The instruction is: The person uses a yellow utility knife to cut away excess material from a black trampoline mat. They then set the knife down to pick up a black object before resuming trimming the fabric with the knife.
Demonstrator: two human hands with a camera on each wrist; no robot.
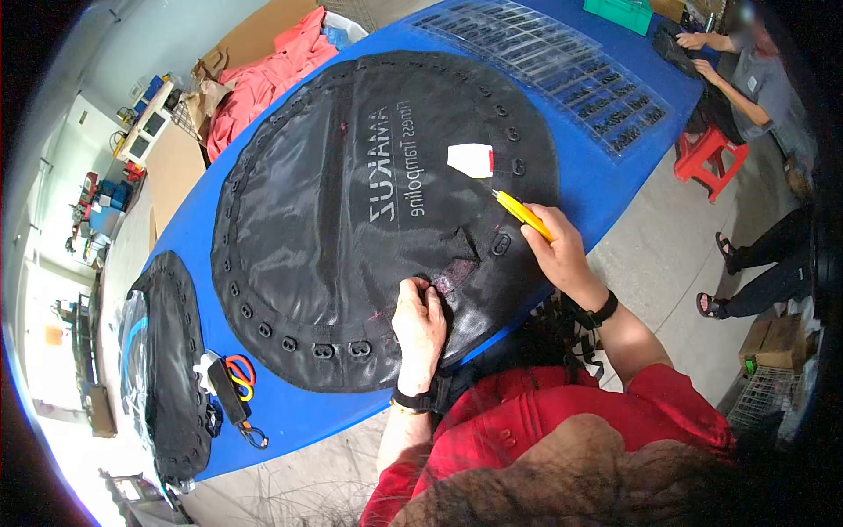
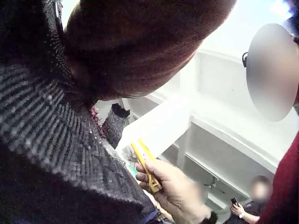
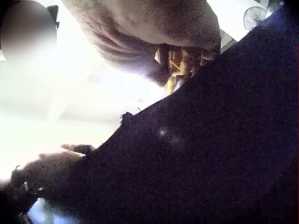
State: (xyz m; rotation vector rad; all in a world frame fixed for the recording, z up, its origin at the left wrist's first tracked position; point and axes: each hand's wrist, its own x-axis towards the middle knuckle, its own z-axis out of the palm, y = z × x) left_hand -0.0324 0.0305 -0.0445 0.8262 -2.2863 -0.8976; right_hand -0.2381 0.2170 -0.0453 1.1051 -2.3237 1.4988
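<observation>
In the head view, a large round black trampoline mat (image 1: pixel 290 193) with mirrored lettering lies spread on a blue table. My left hand (image 1: pixel 420 325) grips its near part with curled fingers, beside a reddish patch (image 1: pixel 452 277) and a small raised black flap (image 1: pixel 458 246). My right hand (image 1: pixel 558 250) holds a slim yellow utility knife (image 1: pixel 527 218), its pale tip pointing over the mat toward a white tag (image 1: pixel 471 160) with a red edge. The left wrist view also catches the yellow knife (image 2: pixel 147 163) between the right fingers, near the ribbed black fabric (image 2: pixel 56 121).
At the table's left lie another black mat (image 1: pixel 167 351) and scissors (image 1: pixel 237 378) with red and yellow handles. Clear compartmented trays (image 1: pixel 562 75) stand at the far side, near a green bin (image 1: pixel 619 10). Another person (image 1: pixel 746 79) sits by a red stool (image 1: pixel 711 158).
</observation>
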